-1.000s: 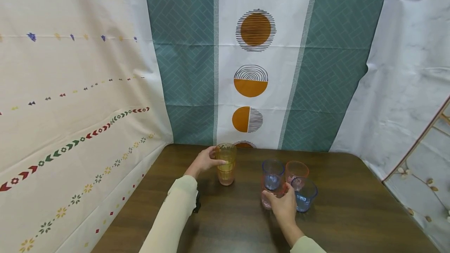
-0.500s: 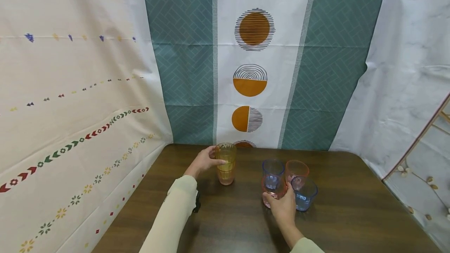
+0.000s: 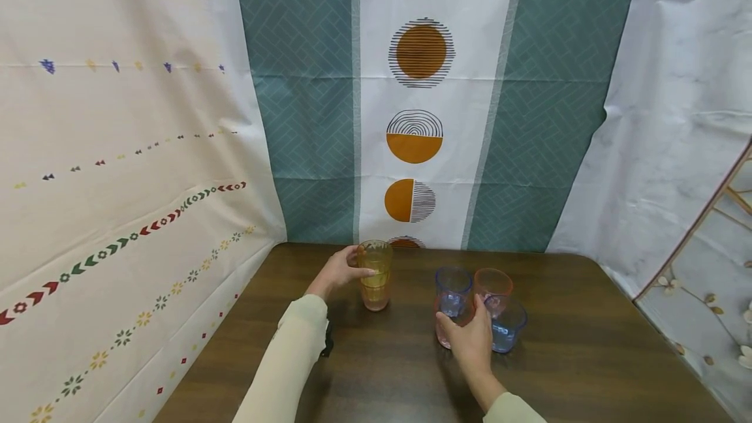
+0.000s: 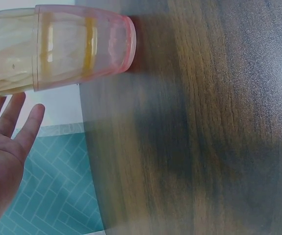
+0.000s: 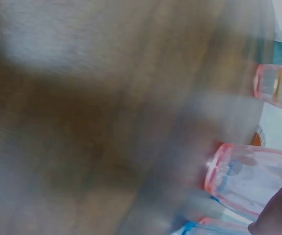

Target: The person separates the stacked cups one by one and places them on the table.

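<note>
At the left of the table stands a stack of clear yellow tumblers (image 3: 376,260) nested in a pink tumbler (image 4: 114,44). My left hand (image 3: 343,271) holds the upper yellow part from its left side, thumb across the front. In the left wrist view, some fingertips (image 4: 35,115) spread just off the stack. My right hand (image 3: 474,339) grips another pink tumbler (image 3: 443,335), thumb at its left and fingers at its right. A blue tumbler (image 3: 452,279) overlaps its far side in the head view. A dark finger or thumb edge (image 5: 280,210) crosses that pink tumbler in the right wrist view.
Close to my right hand stand one more pink tumbler (image 3: 493,279) and, in front of it, a blue one (image 3: 508,322). Everything stands on a dark wooden table (image 3: 376,384). A green-and-white curtain (image 3: 311,149) hangs along the far edge, with patterned cloth (image 3: 147,292) at the left.
My right hand's thumb and fingers sit slightly higher on the pink tumbler. The left hand stays on the yellow stack. The whole head view has shifted slightly.
</note>
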The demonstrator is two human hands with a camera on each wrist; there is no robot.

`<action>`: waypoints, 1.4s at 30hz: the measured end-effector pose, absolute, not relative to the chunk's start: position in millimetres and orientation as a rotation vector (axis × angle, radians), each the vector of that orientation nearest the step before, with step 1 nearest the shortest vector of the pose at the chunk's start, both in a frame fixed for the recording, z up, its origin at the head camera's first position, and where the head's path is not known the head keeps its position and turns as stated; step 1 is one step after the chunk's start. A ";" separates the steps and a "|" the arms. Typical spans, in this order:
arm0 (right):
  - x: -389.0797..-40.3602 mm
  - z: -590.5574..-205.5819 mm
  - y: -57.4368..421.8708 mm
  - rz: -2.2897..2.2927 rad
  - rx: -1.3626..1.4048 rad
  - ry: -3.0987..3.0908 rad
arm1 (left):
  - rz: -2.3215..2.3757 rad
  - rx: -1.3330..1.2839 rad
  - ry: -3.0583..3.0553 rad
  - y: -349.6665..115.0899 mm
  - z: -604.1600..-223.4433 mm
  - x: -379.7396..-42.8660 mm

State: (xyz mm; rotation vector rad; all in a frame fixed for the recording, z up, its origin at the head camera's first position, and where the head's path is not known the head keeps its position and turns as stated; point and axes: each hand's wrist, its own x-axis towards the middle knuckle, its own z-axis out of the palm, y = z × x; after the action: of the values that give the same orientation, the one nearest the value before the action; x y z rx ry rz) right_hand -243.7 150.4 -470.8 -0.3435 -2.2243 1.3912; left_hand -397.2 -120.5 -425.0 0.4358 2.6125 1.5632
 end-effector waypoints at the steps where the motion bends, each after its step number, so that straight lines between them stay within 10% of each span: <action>1: -244.6 -468.7 149.8 1.392 -0.341 -2.219 | 1.562 0.436 2.612 -120.8 -424.9 -397.1; 42: -275.4 -418.9 121.5 1.450 -0.124 -2.326 | 1.513 0.441 2.613 -125.6 -440.0 -398.1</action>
State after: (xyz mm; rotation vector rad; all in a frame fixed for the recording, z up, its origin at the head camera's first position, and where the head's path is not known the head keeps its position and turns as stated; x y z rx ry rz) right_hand -275.4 121.5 -418.9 -0.1243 -2.3257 1.4498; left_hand -398.1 -125.6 -440.0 0.4407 2.6125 1.5128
